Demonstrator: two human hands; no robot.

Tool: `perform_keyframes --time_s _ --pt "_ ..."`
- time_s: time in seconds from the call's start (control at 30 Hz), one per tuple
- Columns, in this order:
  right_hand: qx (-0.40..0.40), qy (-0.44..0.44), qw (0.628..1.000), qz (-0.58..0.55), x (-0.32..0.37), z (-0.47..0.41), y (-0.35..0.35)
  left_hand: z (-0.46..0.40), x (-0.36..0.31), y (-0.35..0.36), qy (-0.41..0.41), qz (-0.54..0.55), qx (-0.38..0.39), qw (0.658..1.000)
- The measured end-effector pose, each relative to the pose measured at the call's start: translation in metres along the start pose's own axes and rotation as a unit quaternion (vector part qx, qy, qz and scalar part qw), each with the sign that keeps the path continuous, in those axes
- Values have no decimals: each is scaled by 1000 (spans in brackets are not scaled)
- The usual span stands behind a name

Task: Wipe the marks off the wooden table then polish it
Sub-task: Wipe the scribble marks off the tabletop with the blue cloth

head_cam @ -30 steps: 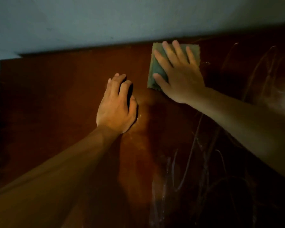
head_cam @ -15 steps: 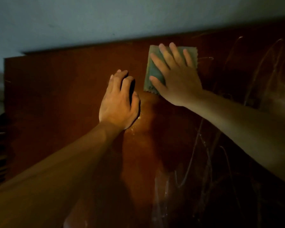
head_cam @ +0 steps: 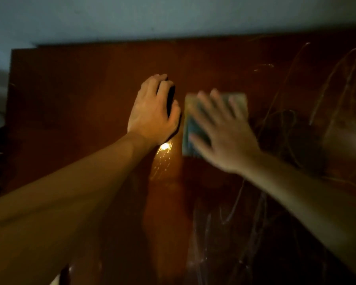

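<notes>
From the head view, I see the right hand (head_cam: 224,136) has dragged the green cloth (head_cam: 195,128) back toward me since a second ago, when it sat up near the far edge of the desk (head_cam: 70,99). Its fingers lie spread and flat on top, pressing rather than gripping, and the hand is smeared with motion. The cloth now lies just beside the left hand (head_cam: 152,114).

The left hand has barely shifted. Its fingers are curled around something dark; I cannot tell what it is.

Pale scribbled marks (head_cam: 296,124) remain to the right of the right hand and nearer me beneath its forearm. I judge the wiping is only partway through, with polishing not yet begun.
</notes>
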State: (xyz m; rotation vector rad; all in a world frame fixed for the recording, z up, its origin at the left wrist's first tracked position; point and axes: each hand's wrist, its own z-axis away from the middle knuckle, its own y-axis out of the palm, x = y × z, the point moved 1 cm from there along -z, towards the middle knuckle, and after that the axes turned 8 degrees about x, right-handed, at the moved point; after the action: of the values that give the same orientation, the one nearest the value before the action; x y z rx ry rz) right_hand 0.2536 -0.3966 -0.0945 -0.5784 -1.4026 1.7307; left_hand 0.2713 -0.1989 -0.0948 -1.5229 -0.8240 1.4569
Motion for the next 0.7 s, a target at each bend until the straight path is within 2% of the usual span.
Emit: perform_keyframes --time_s 0.07,0.17,0.33,0.47,0.6,0.7 --pt "-3 66 998 -12 -25 -33 -13 0 1 -4 -7 12 0 1000" --pt "-12 94 995 -2 -23 -41 -10 12 -3 -12 -11 19 1 1000" --pt "-18 24 1000 0 39 45 22 83 -29 -14 -2 22 21 1000" --pt "8 -36 999 1 71 99 44 146 -26 0 -27 -3 70 997" --pt "-8 -52 999 4 49 73 36 164 -22 16 -11 -50 88 995" --pt "-19 9 1000 -11 26 37 22 162 -22 19 -13 -68 69 995"
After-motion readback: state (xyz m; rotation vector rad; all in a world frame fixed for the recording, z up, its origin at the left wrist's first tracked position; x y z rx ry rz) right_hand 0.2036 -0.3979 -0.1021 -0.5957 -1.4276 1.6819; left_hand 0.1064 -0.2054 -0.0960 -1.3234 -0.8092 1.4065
